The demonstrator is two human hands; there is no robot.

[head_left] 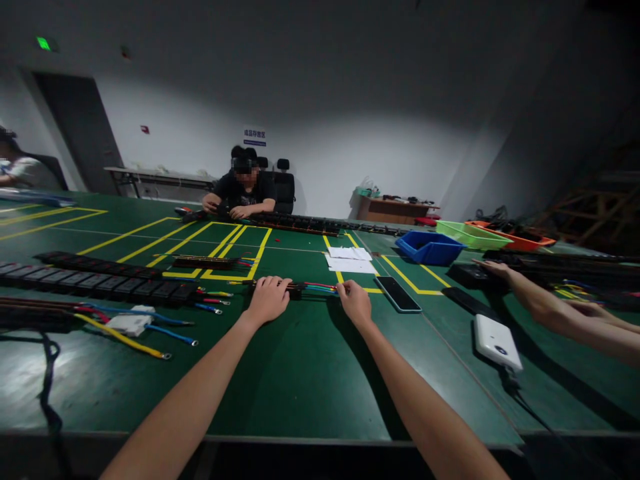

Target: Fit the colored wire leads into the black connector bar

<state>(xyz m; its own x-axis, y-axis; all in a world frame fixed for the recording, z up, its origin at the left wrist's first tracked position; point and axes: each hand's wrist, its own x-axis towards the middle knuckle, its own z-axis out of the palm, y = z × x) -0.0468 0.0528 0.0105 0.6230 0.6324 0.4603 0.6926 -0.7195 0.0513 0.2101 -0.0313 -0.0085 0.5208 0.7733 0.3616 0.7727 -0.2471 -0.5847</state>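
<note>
In front of me on the green table lies a bundle of coloured wires (pixel 320 288), red, blue and green, coming out of a dark sleeve-like part. My left hand (pixel 270 297) is over the dark part, its fingers curled round it from above. A thin end of the bundle sticks out to the left of that hand. My right hand (pixel 354 301) pinches the wire ends at the right, thumb and fingers closed. The fingertips partly hide these ends. Beyond my left hand lies a similar dark bundle (pixel 213 261) on the yellow-taped area.
To the left lie long black cable assemblies (pixel 100 280) with ring-ended wires. A phone (pixel 399 294), white papers (pixel 351 259) and a white power bank (pixel 497 341) lie right. Beyond are a blue bin (pixel 430 247) and a co-worker's hand (pixel 495 268). Another person sits opposite.
</note>
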